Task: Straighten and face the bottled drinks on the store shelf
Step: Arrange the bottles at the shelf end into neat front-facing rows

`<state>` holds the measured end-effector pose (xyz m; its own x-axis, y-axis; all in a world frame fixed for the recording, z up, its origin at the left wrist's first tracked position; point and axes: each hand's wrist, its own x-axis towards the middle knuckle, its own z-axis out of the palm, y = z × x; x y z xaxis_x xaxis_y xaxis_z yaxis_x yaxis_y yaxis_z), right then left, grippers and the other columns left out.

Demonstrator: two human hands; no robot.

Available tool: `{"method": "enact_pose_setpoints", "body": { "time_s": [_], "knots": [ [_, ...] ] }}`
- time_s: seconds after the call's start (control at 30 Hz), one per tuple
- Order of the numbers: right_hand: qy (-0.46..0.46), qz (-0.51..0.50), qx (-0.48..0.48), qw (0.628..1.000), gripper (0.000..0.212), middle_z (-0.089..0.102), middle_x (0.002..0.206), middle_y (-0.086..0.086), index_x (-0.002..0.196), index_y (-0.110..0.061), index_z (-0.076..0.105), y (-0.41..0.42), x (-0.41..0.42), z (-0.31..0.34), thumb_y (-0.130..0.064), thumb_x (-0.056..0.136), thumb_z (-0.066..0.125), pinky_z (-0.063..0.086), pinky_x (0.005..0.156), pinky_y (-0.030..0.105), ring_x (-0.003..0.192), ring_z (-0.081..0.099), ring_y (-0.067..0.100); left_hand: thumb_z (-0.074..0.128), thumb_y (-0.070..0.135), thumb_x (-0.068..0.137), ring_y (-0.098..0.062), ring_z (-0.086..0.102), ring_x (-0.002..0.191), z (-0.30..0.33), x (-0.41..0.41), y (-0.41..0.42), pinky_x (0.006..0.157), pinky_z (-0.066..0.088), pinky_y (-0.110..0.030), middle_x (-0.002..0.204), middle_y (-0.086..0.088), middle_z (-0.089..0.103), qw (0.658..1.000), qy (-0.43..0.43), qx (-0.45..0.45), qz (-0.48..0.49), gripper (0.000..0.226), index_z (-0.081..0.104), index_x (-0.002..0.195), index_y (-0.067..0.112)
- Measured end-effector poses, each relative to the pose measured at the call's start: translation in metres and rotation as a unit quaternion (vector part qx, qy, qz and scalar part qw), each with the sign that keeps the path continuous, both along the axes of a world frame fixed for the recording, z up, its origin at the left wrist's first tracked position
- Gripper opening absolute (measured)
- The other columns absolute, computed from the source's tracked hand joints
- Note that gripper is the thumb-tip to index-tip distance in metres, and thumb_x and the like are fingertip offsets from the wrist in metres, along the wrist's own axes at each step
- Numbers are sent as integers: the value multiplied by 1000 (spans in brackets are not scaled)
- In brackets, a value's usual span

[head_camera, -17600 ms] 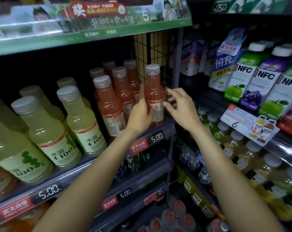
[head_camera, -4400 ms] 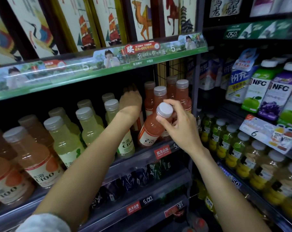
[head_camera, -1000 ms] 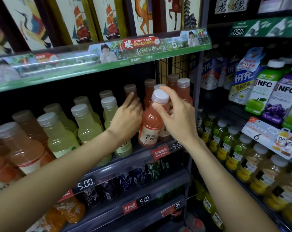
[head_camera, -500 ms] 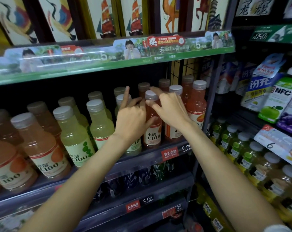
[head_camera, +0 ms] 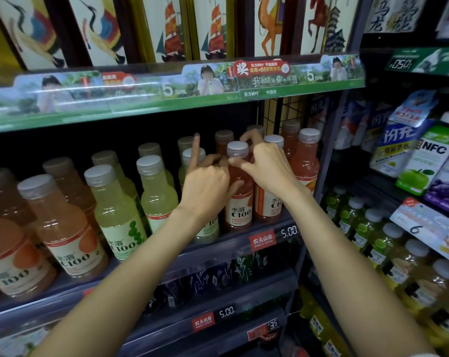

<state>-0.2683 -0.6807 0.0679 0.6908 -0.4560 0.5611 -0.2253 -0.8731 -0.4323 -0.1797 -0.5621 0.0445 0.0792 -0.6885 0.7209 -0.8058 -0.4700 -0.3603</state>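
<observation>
A pink C100 bottle (head_camera: 240,202) stands upright at the front of the shelf (head_camera: 244,243), its label facing out. My left hand (head_camera: 205,184) holds its left shoulder, thumb against the body and index finger sticking up. My right hand (head_camera: 268,171) grips the neck from the right, thumb just under the grey cap. More pink bottles (head_camera: 305,161) stand to the right and behind, partly hidden by my right hand. Yellow-green C100 bottles (head_camera: 157,194) fill the rows to the left.
Orange C100 bottles (head_camera: 61,222) stand at the far left. A black wire divider (head_camera: 277,112) closes the shelf's right end. NFC juice cartons (head_camera: 429,161) and small green bottles (head_camera: 357,222) fill the neighbouring rack. The shelf above (head_camera: 166,99) hangs low over the caps.
A second ago my right hand held the pink bottle tilted by its cap; it now stands upright in the front row, with both hands at its neck.
</observation>
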Motion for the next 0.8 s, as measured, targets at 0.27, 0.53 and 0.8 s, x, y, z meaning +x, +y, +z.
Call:
{"method": "enact_pose_setpoints", "body": {
  "time_s": [0.27,0.53,0.8],
  "knots": [
    [-47,-38,-37,997,41,66,87,2,117,-22,49,4,0,-11,-43,86,64,44,63,27,80,64,23,45,26,86,-22,68,81,-2,14,7,105,25,-35,77,-6,71,996,24,-55,-71,30,69,87,10],
    [-31,-104,-112,988,45,62,116,10,128,-16,49,15,2,-11,-34,89,60,43,70,30,100,61,29,56,20,87,-21,68,81,2,15,19,102,35,-35,77,-4,71,980,81,-79,-162,19,69,100,14],
    [-65,-158,-115,979,36,55,119,7,124,-11,50,43,-12,-23,-25,91,56,43,72,30,100,59,26,55,17,89,-19,65,90,-7,12,50,93,40,-31,97,0,71,943,191,-137,-235,24,66,110,13]
  ]
}}
